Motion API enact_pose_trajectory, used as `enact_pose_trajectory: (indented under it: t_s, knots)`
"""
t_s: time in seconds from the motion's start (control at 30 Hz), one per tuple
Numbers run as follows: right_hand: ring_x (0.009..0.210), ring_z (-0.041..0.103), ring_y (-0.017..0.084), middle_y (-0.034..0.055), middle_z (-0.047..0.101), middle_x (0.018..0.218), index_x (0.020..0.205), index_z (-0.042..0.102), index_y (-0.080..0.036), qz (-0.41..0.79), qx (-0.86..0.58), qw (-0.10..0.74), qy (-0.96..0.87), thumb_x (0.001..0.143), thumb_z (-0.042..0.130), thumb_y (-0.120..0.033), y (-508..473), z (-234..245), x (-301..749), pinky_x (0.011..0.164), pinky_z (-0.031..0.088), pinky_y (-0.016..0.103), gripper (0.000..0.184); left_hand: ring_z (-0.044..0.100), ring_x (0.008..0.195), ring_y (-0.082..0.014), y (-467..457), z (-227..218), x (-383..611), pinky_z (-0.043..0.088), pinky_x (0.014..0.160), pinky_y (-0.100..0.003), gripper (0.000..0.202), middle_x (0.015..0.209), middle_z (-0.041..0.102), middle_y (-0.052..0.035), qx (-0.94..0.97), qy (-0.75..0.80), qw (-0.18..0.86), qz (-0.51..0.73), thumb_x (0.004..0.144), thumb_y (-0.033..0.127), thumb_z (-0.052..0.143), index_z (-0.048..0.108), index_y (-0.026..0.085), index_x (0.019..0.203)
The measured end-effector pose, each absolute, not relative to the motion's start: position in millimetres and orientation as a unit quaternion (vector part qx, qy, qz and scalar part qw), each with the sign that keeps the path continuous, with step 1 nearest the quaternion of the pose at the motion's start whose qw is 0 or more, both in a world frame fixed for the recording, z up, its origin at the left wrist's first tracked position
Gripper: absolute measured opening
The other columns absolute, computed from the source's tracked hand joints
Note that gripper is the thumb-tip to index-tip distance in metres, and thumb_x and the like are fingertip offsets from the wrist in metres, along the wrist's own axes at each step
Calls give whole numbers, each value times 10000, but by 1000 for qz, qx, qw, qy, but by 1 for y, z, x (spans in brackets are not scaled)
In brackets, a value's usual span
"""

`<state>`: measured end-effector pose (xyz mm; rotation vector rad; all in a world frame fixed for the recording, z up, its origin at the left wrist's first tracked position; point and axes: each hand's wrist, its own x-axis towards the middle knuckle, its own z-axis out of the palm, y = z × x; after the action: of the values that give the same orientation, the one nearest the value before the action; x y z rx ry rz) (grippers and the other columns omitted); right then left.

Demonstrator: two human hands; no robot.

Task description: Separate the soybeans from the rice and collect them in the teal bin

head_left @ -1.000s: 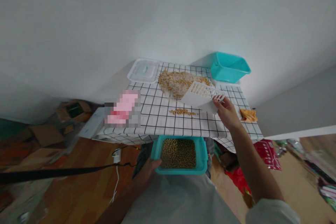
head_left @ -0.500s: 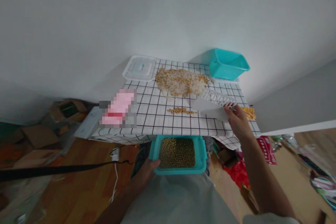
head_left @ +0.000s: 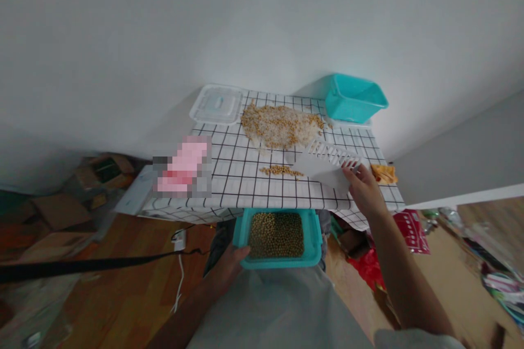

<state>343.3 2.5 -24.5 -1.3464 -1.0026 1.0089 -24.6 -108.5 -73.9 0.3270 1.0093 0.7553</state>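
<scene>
My right hand (head_left: 362, 188) grips a white slotted plastic scoop (head_left: 327, 163) that rests low over the checked tablecloth (head_left: 237, 180), just right of a small line of soybeans (head_left: 281, 170). Behind it lies a larger pile of soybeans mixed with rice (head_left: 278, 125). My left hand (head_left: 231, 264) holds the near left corner of a teal tub (head_left: 313, 237) filled with soybeans, kept below the table's front edge against my lap.
A clear lidded container (head_left: 215, 104) sits at the table's back left and a second teal tub (head_left: 354, 98) at the back right. An orange item (head_left: 383, 173) lies at the right edge. Cardboard boxes (head_left: 82, 185) and clutter cover the floor on both sides.
The scoop left the big pile, swung right, and has come back down left toward the small line of beans. The tub of beans stayed in place.
</scene>
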Motion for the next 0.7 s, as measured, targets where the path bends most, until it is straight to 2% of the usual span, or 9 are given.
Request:
enact_pose_trajectory:
  t_s: [0.1, 0.2, 0.3, 0.47, 0.7]
  knots:
    - [941, 718, 239, 23, 764, 1009, 1136, 672, -276, 426, -578, 558, -416, 877, 703, -442, -4, -23, 338, 720, 585, 340, 309, 670, 1241, -382, -108, -72, -21, 525, 1059, -463, 422, 1125, 801, -146, 149, 473, 789, 362, 706, 377, 829, 768, 166, 1066]
    - [950, 719, 244, 26, 768, 1020, 1117, 680, -272, 423, -584, 559, -410, 876, 705, -454, -10, -24, 333, 757, 592, 357, 303, 681, 1215, -391, -107, -70, -21, 534, 1038, -463, 422, 1113, 804, -157, 161, 465, 796, 352, 698, 355, 841, 768, 139, 1053]
    - [1035, 707, 258, 37, 766, 1083, 1111, 688, -268, 418, -589, 558, -408, 870, 711, -463, -14, -28, 331, 815, 592, 373, 311, 684, 1212, -385, -105, -72, -23, 535, 1037, -449, 445, 1148, 795, -160, 170, 459, 799, 349, 714, 345, 833, 762, 135, 1100]
    - [1179, 661, 261, 33, 746, 1190, 1165, 673, -284, 408, -588, 567, -408, 879, 706, -461, -23, -33, 323, 920, 578, 396, 338, 673, 1236, -379, -105, -76, -23, 517, 1067, -491, 538, 1190, 785, -137, 179, 451, 802, 349, 735, 362, 816, 722, 160, 1225]
    - [1070, 694, 246, 24, 749, 1130, 1165, 663, -297, 421, -587, 554, -414, 916, 675, -467, -43, -30, 308, 896, 579, 382, 301, 665, 1238, -394, -104, -69, -20, 512, 1078, -481, 488, 1126, 802, -145, 179, 454, 797, 356, 713, 355, 827, 750, 146, 1147]
